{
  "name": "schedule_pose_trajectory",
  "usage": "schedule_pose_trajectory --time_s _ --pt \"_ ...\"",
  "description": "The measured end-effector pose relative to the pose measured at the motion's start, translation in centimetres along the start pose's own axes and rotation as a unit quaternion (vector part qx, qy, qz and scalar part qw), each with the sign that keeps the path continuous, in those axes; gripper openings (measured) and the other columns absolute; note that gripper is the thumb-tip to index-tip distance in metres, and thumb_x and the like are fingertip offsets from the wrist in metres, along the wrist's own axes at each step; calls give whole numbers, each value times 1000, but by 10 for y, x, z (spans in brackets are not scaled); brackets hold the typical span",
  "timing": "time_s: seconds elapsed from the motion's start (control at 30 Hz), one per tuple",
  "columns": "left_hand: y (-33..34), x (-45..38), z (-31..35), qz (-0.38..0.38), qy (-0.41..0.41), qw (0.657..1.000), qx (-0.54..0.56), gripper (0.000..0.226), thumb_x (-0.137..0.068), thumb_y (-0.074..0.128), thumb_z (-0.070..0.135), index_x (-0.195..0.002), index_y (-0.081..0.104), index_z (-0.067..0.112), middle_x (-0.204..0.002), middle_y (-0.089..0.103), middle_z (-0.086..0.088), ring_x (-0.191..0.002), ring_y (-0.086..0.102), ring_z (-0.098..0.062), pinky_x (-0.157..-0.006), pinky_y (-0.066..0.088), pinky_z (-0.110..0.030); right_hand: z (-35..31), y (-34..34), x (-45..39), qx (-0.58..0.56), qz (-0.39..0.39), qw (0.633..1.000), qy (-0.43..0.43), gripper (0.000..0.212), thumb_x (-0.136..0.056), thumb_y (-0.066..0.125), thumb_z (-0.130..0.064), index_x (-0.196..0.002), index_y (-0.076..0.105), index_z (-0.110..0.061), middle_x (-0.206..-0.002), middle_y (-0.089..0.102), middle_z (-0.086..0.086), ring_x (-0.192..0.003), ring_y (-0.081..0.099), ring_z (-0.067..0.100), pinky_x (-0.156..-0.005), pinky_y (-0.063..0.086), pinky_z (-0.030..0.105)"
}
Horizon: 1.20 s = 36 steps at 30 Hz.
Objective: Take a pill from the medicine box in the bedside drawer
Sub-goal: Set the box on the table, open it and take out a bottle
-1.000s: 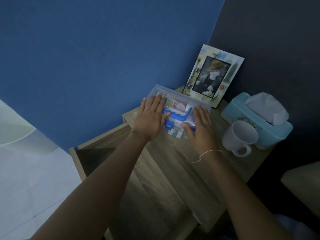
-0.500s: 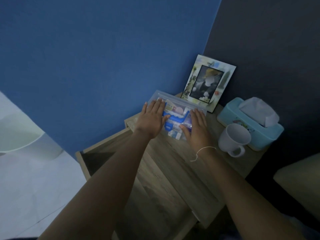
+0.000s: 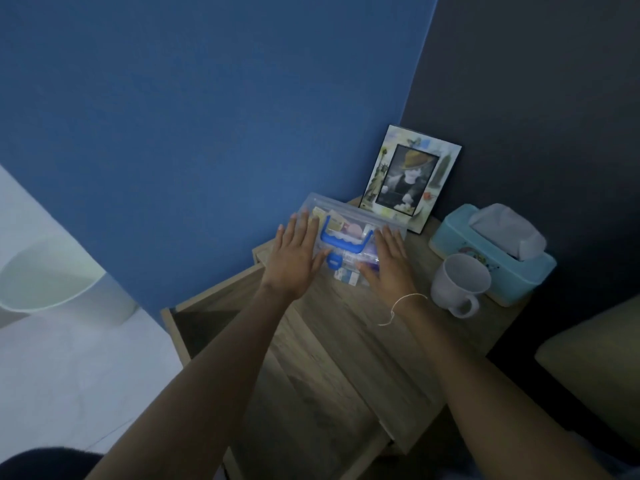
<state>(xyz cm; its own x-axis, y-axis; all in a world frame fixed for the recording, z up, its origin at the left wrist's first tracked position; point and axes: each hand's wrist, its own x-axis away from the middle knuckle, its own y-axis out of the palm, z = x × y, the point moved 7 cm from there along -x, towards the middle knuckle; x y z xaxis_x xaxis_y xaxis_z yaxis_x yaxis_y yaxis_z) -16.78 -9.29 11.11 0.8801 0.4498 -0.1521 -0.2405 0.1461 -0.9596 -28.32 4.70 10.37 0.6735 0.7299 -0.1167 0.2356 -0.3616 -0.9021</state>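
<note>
A clear plastic medicine box (image 3: 349, 221) with a blue handle (image 3: 346, 242) and blue latch lies on top of the wooden bedside table (image 3: 349, 327), near its back left corner. Packets and small bottles show through its lid. My left hand (image 3: 294, 258) lies flat on the box's left end, fingers spread. My right hand (image 3: 389, 263) lies flat on its right end, a white string around the wrist. Below the tabletop the drawer (image 3: 204, 320) stands pulled out to the left, its inside dark.
A picture frame (image 3: 408, 174) leans in the corner behind the box. A white mug (image 3: 459, 284) and a light blue tissue box (image 3: 491, 256) stand at the right. A blue wall is at the left, a dark wall behind, a cushion (image 3: 595, 362) at the right.
My hands have slid a little apart on the lid, so the blue handle now shows between them. The box has stayed in place; the view has shifted slightly.
</note>
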Motion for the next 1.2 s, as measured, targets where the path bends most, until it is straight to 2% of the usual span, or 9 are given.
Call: schedule_pose_trajectory --time_s 0.13,0.27,0.37,0.47,0.63,0.77,0.83,1.0,1.2 --pt "-2 33 -3 13 -30 997 69 61 -99 31 44 -151 15 16 -161 12 -9 -149 8 -27 -121 6 -44 0 -3 8 6 -17 1000 -9 89 -88 64 -36 -152 7 -15 -161 -3 8 -147 -14 32 -118 -3 46" --pt "-3 36 -7 20 -60 993 100 48 -98 40 35 -141 40 12 -147 42 -12 -136 37 -29 -114 30 -43 6 -6 9 -21 -15 1000 2 80 -91 62 -30 -151 14 -10 -161 5 10 -149 -4 24 -118 0 32" --pt "3 32 1 -4 -59 991 123 42 -98 41 31 -135 49 11 -138 51 -13 -125 47 -30 -105 40 -42 9 -8 11 -14 -18 1000 2 72 -93 57 -29 -152 18 -13 -162 7 5 -148 -2 17 -114 -1 26" --pt "12 28 6 -36 -82 981 171 41 -98 40 32 -130 54 10 -133 55 -14 -120 52 -31 -101 44 -42 6 -10 11 -11 -26 1000 8 70 -94 57 -26 -151 19 -12 -162 9 6 -149 -1 19 -116 1 29" --pt "31 22 5 -43 -216 905 364 46 -98 38 43 -111 63 6 -115 66 -15 -104 60 -30 -84 43 -32 4 -8 11 -2 -23 1000 12 68 -94 56 -24 -151 19 -11 -161 10 7 -149 0 21 -119 5 33" --pt "48 26 5 -56 -319 772 546 52 -93 46 52 -113 61 6 -115 65 -11 -103 60 -24 -92 48 -38 4 -6 11 2 -15 1000 20 71 -92 59 -23 -151 20 -12 -162 10 6 -149 0 20 -118 6 33" --pt "51 25 6 -61 -341 735 584 50 -90 53 49 -116 58 6 -115 65 -11 -105 61 -25 -97 50 -41 4 -7 10 2 -13 1000 12 74 -90 62 -23 -150 21 -12 -161 11 6 -149 1 21 -118 7 34" --pt "57 19 15 -83 -325 700 630 34 -91 55 43 -93 65 10 -97 69 -10 -90 65 -22 -91 52 -40 6 -6 10 -9 -2 1000 19 74 -88 63 -18 -150 23 -16 -161 12 5 -149 1 20 -118 7 33" --pt "49 16 10 -67 -325 735 591 23 -92 53 36 -74 57 22 -86 64 -4 -84 62 -20 -84 53 -39 4 -8 12 -19 -8 1000 14 72 -89 63 -16 -149 24 -16 -161 12 4 -149 1 20 -118 7 33"
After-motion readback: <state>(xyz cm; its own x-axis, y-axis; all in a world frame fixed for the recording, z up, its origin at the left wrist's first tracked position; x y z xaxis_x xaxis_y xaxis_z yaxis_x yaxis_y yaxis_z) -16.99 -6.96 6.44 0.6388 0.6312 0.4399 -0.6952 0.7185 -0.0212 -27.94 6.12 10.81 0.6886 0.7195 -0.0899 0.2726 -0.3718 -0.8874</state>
